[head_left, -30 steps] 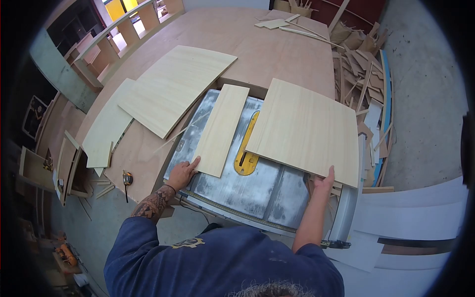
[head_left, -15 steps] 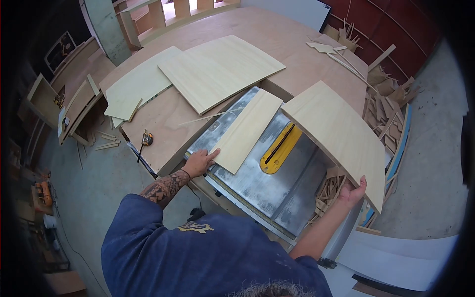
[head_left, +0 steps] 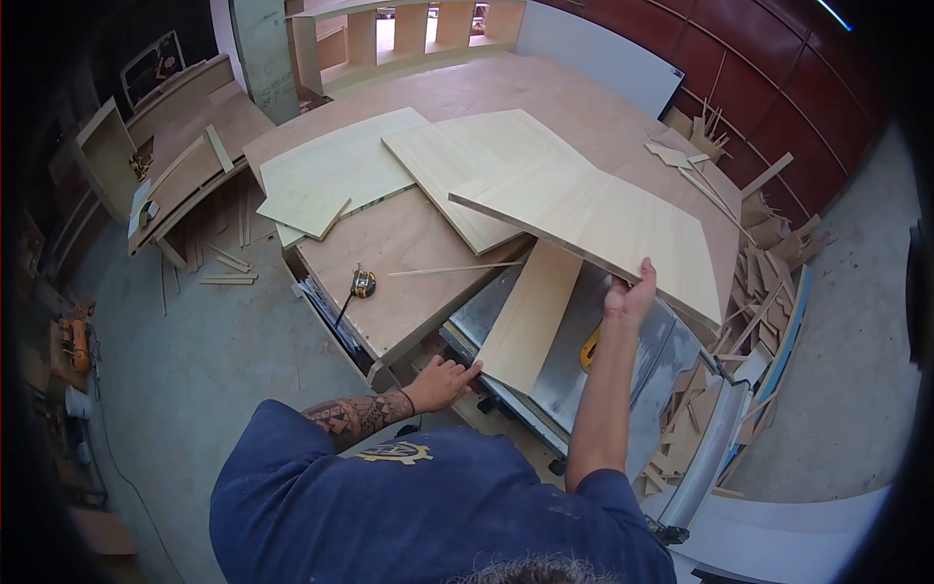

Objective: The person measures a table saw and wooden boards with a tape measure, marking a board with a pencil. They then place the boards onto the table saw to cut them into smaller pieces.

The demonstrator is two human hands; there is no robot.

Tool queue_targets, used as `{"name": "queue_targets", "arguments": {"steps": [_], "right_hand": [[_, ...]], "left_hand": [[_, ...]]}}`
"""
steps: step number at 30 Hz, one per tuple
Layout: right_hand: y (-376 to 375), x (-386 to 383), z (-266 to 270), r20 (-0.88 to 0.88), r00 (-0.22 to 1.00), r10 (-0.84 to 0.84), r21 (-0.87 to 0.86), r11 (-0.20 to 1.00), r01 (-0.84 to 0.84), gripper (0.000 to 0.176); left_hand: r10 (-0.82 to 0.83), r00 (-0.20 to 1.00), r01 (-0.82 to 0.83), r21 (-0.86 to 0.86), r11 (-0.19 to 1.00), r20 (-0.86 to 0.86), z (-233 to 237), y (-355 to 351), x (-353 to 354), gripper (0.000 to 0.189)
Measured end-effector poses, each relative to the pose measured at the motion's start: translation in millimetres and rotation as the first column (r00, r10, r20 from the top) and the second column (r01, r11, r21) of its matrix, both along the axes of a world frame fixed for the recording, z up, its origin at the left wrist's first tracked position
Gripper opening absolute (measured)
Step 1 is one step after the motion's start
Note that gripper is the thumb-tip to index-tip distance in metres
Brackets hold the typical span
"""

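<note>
My right hand (head_left: 630, 294) grips the near edge of a large pale plywood panel (head_left: 613, 219), thumb on top and fingers underneath. The panel is held over the back of the table saw (head_left: 647, 355) and overlaps another plywood panel (head_left: 496, 141) in view. A narrow plywood board (head_left: 535, 321) lies on the saw top, its far end hidden beneath the held panel. At that board's near left corner, my left hand (head_left: 443, 383) touches the edge with an outstretched index finger, the other fingers loosely bent. My right forearm partly covers the saw's yellow insert (head_left: 589, 350).
On the wooden worktable (head_left: 336, 248) lie a tape measure (head_left: 363, 283), a thin strip (head_left: 452, 268) and more plywood pieces (head_left: 336, 165). Offcuts (head_left: 764, 302) are heaped to the right of the saw. The saw's fence rail (head_left: 715, 448) runs along its right side.
My right hand has carried the large panel left and away from me, across the saw toward the worktable. My left hand stays by the narrow board's corner. The camera view has shifted.
</note>
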State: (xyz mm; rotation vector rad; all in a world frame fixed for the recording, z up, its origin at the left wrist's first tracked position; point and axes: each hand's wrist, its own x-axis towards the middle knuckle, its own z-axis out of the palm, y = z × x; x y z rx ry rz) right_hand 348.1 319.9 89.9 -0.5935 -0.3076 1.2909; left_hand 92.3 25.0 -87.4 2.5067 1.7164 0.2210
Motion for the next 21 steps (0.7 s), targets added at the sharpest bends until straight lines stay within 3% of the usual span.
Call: {"name": "queue_targets", "arguments": {"steps": [2,3,4,7,8,10,13,15,16,18,21], "right_hand": [[9,-80,-2,0.002,1.0,-0.008,-0.13,0.992,0.008,0.045],[11,-118,-6,0.017,1.0,-0.016,-0.197,0.98,0.018,0.047],[11,-156,-18,-0.016,1.0,-0.012,-0.189,0.982,0.009,0.047],[44,-246,-79,-0.114,0.988,0.105,-0.198,0.972,-0.126,0.048],[55,-275,-94,-0.131,0.985,0.114,-0.19,0.972,-0.138,0.048],[63,-322,-126,-0.3,0.896,0.328,-0.191,0.899,-0.393,0.046],[69,-384,-143,-0.353,0.822,0.447,-0.177,0.831,-0.528,0.05],[77,-410,-148,-0.308,0.803,0.51,-0.236,0.777,-0.584,0.059],[68,-414,-138,-0.251,0.75,0.612,-0.318,0.68,-0.66,0.065],[62,-420,-136,-0.186,0.583,0.791,-0.496,0.436,-0.751,0.084],[-10,-395,-116,0.239,0.329,0.914,-0.378,0.4,-0.835,0.072]], "left_hand": [[0.048,0.993,-0.028,-0.183,0.983,0.107,15,-9,-5,0.072],[0.092,0.963,-0.023,-0.264,0.964,0.255,10,-15,-11,0.072],[0.142,0.908,-0.002,-0.336,0.942,0.393,3,-21,-16,0.072],[0.219,0.785,0.061,-0.424,0.903,0.58,-20,-61,-46,0.067],[0.249,0.752,0.05,-0.43,0.902,0.61,-30,-78,-61,0.065],[0.584,0.592,-0.044,-0.702,0.711,0.555,-22,-113,-86,0.061],[0.638,0.615,-0.194,-0.696,0.691,0.462,-51,-161,-122,0.058],[0.708,0.551,-0.3,-0.686,0.663,0.442,-68,-184,-142,0.057],[0.705,0.574,-0.302,-0.693,0.655,0.416,-77,-191,-150,0.057],[0.762,0.472,-0.353,-0.697,0.624,0.443,-91,-205,-157,0.059],[0.814,0.465,-0.273,-0.818,0.506,0.348,-64,-189,-154,0.06]]}}
